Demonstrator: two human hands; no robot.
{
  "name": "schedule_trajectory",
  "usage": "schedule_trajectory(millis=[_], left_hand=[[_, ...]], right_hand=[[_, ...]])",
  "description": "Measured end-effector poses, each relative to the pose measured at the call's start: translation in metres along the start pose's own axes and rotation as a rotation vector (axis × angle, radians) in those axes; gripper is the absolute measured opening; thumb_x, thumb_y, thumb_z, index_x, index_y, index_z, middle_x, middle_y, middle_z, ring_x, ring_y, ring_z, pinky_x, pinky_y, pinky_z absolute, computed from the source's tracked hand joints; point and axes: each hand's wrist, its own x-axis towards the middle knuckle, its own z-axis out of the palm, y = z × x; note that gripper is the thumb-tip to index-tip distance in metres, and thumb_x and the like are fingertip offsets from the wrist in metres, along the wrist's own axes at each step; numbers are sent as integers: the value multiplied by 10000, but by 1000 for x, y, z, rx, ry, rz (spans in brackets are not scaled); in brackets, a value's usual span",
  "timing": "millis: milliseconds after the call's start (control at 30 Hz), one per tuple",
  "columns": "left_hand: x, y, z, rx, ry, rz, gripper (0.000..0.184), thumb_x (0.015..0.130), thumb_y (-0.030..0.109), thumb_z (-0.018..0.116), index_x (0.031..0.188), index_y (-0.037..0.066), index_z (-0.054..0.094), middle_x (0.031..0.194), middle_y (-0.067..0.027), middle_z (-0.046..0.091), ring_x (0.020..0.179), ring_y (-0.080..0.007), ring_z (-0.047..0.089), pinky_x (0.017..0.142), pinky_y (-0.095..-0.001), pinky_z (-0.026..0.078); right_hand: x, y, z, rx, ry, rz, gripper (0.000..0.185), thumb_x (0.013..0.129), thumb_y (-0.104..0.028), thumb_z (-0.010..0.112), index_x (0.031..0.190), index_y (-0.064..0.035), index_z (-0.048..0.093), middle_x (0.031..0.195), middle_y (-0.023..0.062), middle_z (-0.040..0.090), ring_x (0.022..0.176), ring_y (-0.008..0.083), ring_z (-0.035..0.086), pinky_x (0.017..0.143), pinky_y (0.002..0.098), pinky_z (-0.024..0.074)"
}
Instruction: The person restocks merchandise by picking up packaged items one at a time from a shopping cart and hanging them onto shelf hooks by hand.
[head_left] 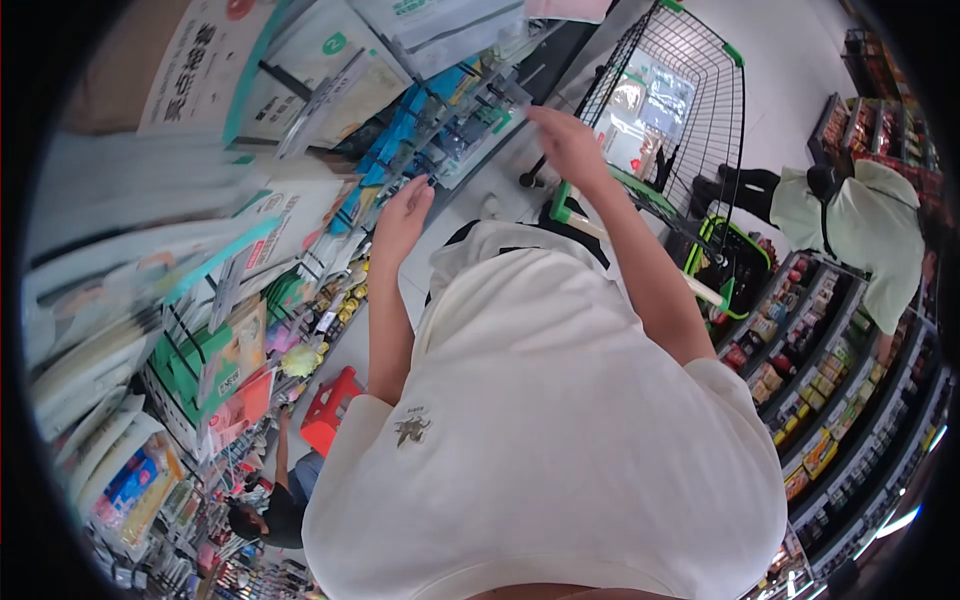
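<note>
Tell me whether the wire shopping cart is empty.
Not empty: flat, shiny packages show inside the wire shopping cart, behind its mesh.

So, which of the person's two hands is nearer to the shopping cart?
The right hand: it appears beside the wire cart, whereas the left hand is farther off, near the blue packaging.

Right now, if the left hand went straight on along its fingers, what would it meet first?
Likely the display of hooks and clear tag holders just ahead of the left hand, though depth is unclear.
</note>
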Motion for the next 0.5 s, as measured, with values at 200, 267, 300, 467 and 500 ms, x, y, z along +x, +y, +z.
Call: schedule_trajectory(millis=[200, 267, 300, 467, 500], left_hand=[[40, 23, 29, 84, -132, 23, 469, 1001, 316, 590, 1339, -8, 571, 1220, -169, 678, 1126, -204, 643, 960, -305, 475], [59, 28, 47, 71, -188, 60, 467, 992, 319, 590, 1330, -3, 575, 1228, -205, 669, 1160, -269, 640, 974, -341, 481], [67, 35, 57, 65, -216, 79, 466, 988, 321, 590, 1325, 0, 577, 1233, -223, 665, 1178, -302, 639, 981, -359, 484], [109, 65, 119, 217, -359, 160, 488, 966, 348, 612, 1334, 28, 584, 1214, -205, 674, 1175, -319, 635, 976, -384, 484], [117, 68, 134, 220, -386, 183, 488, 965, 351, 613, 1333, 31, 586, 1215, -205, 673, 1178, -321, 632, 978, -384, 482]], right_hand=[[-162, 100, -72, -210, 139, 697, 278, 907, -103, 583, 1167, -49, 662, 1020, 211, 698, 970, 403, 666, 854, 466, 527], [-198, 103, -90, -385, -9, 976, 251, 916, -198, 598, 1126, -83, 676, 980, 206, 700, 930, 408, 666, 800, 489, 529], [-213, 108, -94, -473, -37, 952, 241, 919, -235, 594, 1094, -97, 685, 966, 204, 701, 936, 409, 665, 787, 504, 526], [-237, 124, -90, -293, 171, 1046, 299, 919, -245, 590, 1157, -90, 683, 1026, 228, 695, 972, 416, 660, 827, 486, 529], [-230, 120, -92, -278, 141, 1110, 317, 907, -242, 599, 1164, -70, 674, 997, 234, 697, 941, 422, 665, 817, 498, 530]])
